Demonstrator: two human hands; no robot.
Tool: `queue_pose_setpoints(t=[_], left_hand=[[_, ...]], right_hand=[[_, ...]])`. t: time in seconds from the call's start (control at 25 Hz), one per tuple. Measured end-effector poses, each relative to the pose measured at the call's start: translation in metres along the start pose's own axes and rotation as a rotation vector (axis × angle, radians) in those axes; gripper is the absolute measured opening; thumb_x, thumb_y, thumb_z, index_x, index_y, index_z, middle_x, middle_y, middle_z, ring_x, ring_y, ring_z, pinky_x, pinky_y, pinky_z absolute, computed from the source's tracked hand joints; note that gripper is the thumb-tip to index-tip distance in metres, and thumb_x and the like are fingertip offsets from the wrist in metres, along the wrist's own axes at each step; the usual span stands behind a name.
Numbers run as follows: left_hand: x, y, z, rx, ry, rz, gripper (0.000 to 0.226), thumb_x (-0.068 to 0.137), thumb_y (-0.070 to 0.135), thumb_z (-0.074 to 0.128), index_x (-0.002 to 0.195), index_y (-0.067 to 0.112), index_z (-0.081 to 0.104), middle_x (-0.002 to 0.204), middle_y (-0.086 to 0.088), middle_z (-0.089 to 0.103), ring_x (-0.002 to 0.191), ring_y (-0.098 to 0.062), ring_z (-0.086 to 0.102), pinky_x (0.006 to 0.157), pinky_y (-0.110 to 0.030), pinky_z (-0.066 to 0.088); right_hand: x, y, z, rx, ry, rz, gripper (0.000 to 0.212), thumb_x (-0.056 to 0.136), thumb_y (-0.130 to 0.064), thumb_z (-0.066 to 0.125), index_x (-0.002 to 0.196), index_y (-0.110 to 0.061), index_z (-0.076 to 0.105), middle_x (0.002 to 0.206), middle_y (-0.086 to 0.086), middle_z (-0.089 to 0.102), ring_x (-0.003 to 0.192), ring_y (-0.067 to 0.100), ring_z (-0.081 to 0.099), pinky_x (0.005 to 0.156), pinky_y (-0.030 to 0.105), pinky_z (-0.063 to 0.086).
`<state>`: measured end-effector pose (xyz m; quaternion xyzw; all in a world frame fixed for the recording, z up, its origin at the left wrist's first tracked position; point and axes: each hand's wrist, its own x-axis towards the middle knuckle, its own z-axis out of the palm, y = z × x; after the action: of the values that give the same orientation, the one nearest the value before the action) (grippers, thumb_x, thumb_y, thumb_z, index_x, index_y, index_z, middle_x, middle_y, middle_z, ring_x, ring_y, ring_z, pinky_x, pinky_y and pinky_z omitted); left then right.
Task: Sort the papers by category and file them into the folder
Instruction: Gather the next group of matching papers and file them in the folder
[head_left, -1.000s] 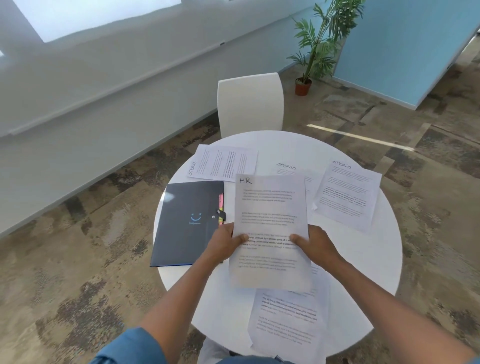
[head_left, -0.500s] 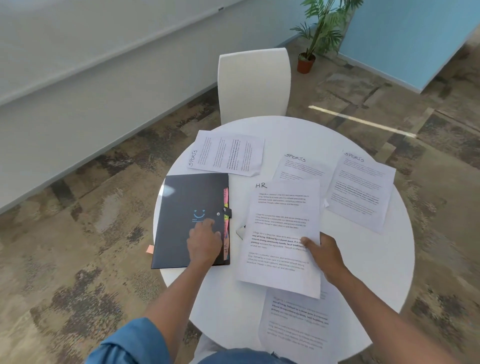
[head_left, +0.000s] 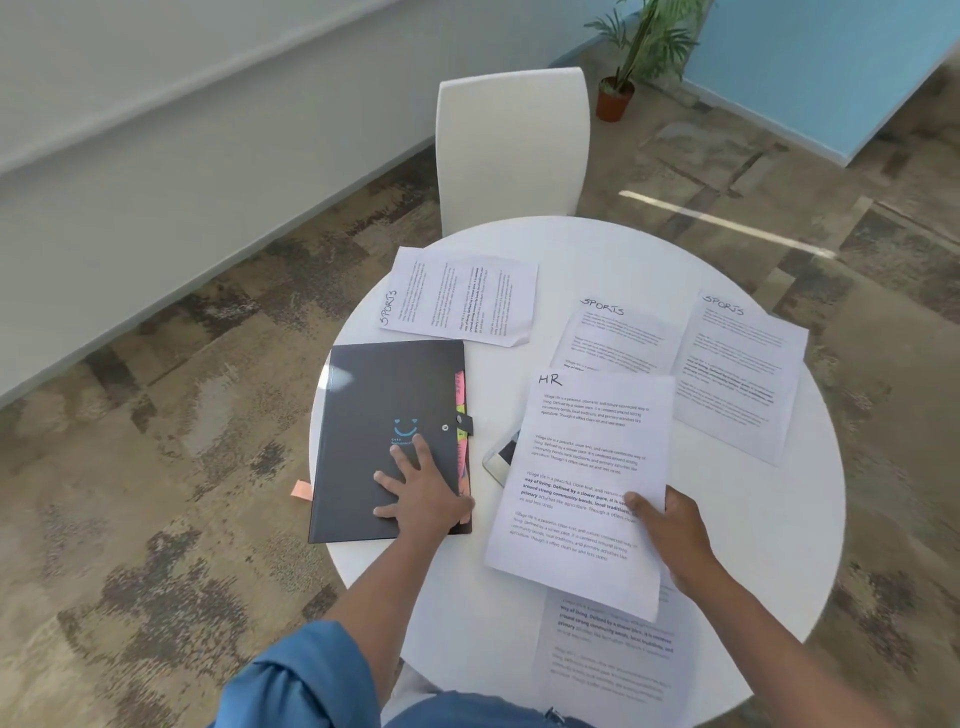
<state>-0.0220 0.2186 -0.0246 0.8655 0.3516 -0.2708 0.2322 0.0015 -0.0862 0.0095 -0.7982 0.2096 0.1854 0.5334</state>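
Observation:
A dark closed folder (head_left: 374, 405) with coloured tabs along its right edge lies on the left of the round white table (head_left: 769, 519). My left hand (head_left: 423, 491) rests flat on its cover, fingers spread. My right hand (head_left: 670, 535) pinches the lower right of a sheet headed HR (head_left: 582, 467), held just above the table. Three sheets headed SPORTS lie flat: one turned sideways behind the folder (head_left: 460, 296), one in the middle (head_left: 615, 335), one at the right (head_left: 737, 374). Another printed sheet (head_left: 608, 660) lies at the near edge, partly under the HR sheet.
A white phone or tablet corner (head_left: 500, 457) shows from under the HR sheet. A white chair (head_left: 511, 145) stands at the table's far side. A potted plant (head_left: 618, 93) stands on the carpet by a blue wall. A small pink note (head_left: 301, 490) sticks out at the folder's left.
My left hand let go of the HR sheet and moved left onto the folder cover. My right hand alone now holds the sheet, lowered and shifted right. The camera tilted further down.

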Motion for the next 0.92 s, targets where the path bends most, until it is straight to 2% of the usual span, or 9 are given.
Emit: queue_pose_setpoints(t=[0.28, 0.36, 0.4, 0.48, 0.52, 0.6, 0.72, 0.84, 0.92], left_hand=[[0.000, 0.002, -0.004, -0.028, -0.025, 0.058, 0.099, 0.089, 0.040, 0.060, 0.156, 0.027, -0.012, 0.165, -0.010, -0.013, 0.146, -0.055, -0.001, 0.109, -0.069, 0.028], [0.000, 0.002, -0.008, -0.084, -0.037, 0.083, 0.099, 0.090, 0.033, 0.061, 0.157, 0.022, -0.011, 0.164, -0.019, -0.003, 0.145, -0.056, 0.010, 0.111, -0.062, 0.032], [0.000, 0.002, -0.012, -0.118, -0.031, 0.090, 0.098, 0.090, 0.028, 0.061, 0.157, 0.019, -0.011, 0.161, -0.024, 0.011, 0.141, -0.053, 0.023, 0.110, -0.056, 0.038], [-0.001, 0.001, -0.019, -0.184, 0.015, 0.093, 0.092, 0.091, 0.018, 0.055, 0.157, 0.017, -0.008, 0.139, -0.023, 0.045, 0.120, -0.040, 0.054, 0.097, -0.048, 0.052], [-0.003, 0.000, -0.021, -0.194, 0.044, 0.111, 0.087, 0.093, 0.015, 0.052, 0.157, 0.021, -0.006, 0.124, -0.018, 0.056, 0.106, -0.033, 0.062, 0.087, -0.046, 0.057], [-0.011, -0.004, -0.027, -0.177, 0.081, 0.176, 0.081, 0.095, 0.010, 0.046, 0.157, 0.033, -0.002, 0.101, -0.011, 0.061, 0.087, -0.025, 0.067, 0.071, -0.040, 0.061], [-0.025, -0.012, -0.035, -0.244, 0.091, 0.251, 0.073, 0.098, 0.005, 0.038, 0.152, 0.049, 0.017, 0.107, -0.005, 0.059, 0.088, -0.021, 0.066, 0.063, -0.037, 0.062], [-0.033, -0.017, -0.041, -0.246, 0.137, 0.257, 0.053, 0.098, 0.000, 0.034, 0.143, 0.025, 0.049, 0.126, -0.004, 0.059, 0.096, -0.019, 0.063, 0.069, -0.038, 0.062], [-0.039, -0.018, -0.041, -0.148, 0.224, 0.256, 0.038, 0.099, 0.002, 0.035, 0.129, 0.009, 0.056, 0.123, -0.008, 0.061, 0.092, -0.020, 0.059, 0.071, -0.036, 0.058]], right_hand=[[-0.003, 0.005, 0.002, 0.015, -0.015, -0.008, 0.014, 0.093, -0.020, 0.067, 0.106, -0.019, 0.070, 0.102, -0.001, 0.075, 0.095, 0.021, 0.070, 0.092, 0.043, 0.055], [-0.002, 0.005, 0.003, 0.026, -0.017, -0.004, 0.012, 0.093, -0.020, 0.067, 0.104, -0.021, 0.070, 0.102, -0.001, 0.075, 0.095, 0.022, 0.071, 0.093, 0.044, 0.055], [-0.002, 0.005, 0.004, 0.032, -0.017, -0.002, 0.011, 0.093, -0.020, 0.067, 0.103, -0.022, 0.070, 0.103, -0.001, 0.075, 0.095, 0.022, 0.070, 0.093, 0.044, 0.055], [-0.001, 0.003, 0.005, 0.044, -0.015, -0.003, 0.012, 0.093, -0.021, 0.066, 0.104, -0.022, 0.070, 0.104, 0.000, 0.075, 0.096, 0.023, 0.070, 0.093, 0.044, 0.055], [-0.001, 0.002, 0.005, 0.049, -0.017, -0.001, 0.012, 0.093, -0.021, 0.066, 0.105, -0.021, 0.070, 0.104, 0.000, 0.075, 0.095, 0.023, 0.070, 0.093, 0.044, 0.055], [0.000, 0.001, 0.006, 0.067, -0.026, 0.006, 0.015, 0.093, -0.021, 0.066, 0.107, -0.019, 0.070, 0.104, 0.001, 0.075, 0.095, 0.022, 0.070, 0.092, 0.044, 0.055], [0.001, -0.001, 0.007, 0.056, -0.024, -0.005, 0.018, 0.093, -0.023, 0.067, 0.109, -0.019, 0.070, 0.104, 0.000, 0.075, 0.095, 0.022, 0.070, 0.092, 0.046, 0.055], [0.002, -0.001, 0.008, 0.054, -0.021, -0.022, 0.016, 0.093, -0.023, 0.067, 0.108, -0.020, 0.069, 0.105, 0.000, 0.075, 0.096, 0.023, 0.070, 0.093, 0.046, 0.055], [0.000, 0.000, 0.010, 0.057, -0.024, -0.027, 0.015, 0.093, -0.022, 0.066, 0.107, -0.021, 0.069, 0.105, 0.000, 0.074, 0.097, 0.023, 0.070, 0.093, 0.044, 0.055]])
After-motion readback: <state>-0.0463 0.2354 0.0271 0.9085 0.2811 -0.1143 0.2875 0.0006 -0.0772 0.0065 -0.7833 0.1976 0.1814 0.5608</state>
